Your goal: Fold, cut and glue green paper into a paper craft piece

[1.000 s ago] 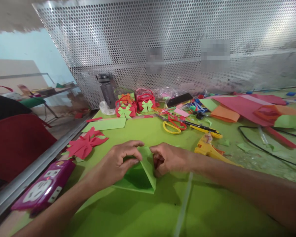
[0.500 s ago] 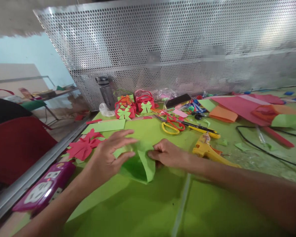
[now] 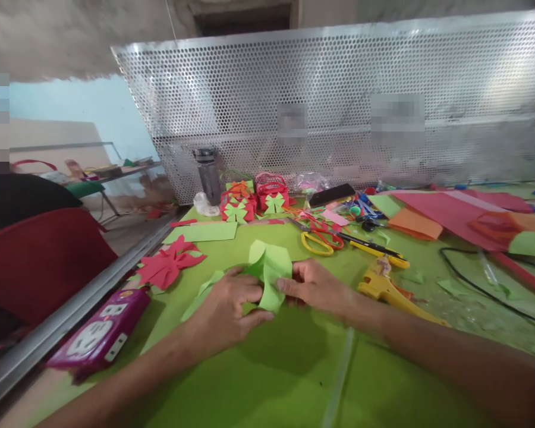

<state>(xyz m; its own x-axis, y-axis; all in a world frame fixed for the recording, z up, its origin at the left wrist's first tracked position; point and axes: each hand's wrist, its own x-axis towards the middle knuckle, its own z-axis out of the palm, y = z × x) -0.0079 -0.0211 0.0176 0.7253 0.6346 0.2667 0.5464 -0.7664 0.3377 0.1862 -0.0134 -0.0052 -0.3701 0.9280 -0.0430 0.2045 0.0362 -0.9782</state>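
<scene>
A folded piece of light green paper (image 3: pixel 271 273) is held up over the green tabletop (image 3: pixel 276 380), between my two hands. My left hand (image 3: pixel 234 303) grips its left and lower side, fingers partly behind the folds. On the right edge, my right hand (image 3: pixel 310 285) pinches the paper between thumb and curled fingers. A red paper flower shape (image 3: pixel 169 263) lies left of my left hand. Beyond the paper rest scissors (image 3: pixel 318 242) with yellow and red handles. A yellow glue gun (image 3: pixel 386 285) lies beside my right forearm.
Small red paper baskets (image 3: pixel 238 209) with green bows stand at the back near a dark bottle (image 3: pixel 208 178). A purple power strip (image 3: pixel 102 333) lies at left. Coloured paper sheets (image 3: pixel 455 220) and a black cable (image 3: pixel 463 276) lie at right. Behind rises a perforated metal panel (image 3: pixel 330 77).
My left hand, apart from the paper's near edge with fingers spread, has closed on it. The paper has turned and been raised, its folds drawn closer together. The camera view has shifted slightly.
</scene>
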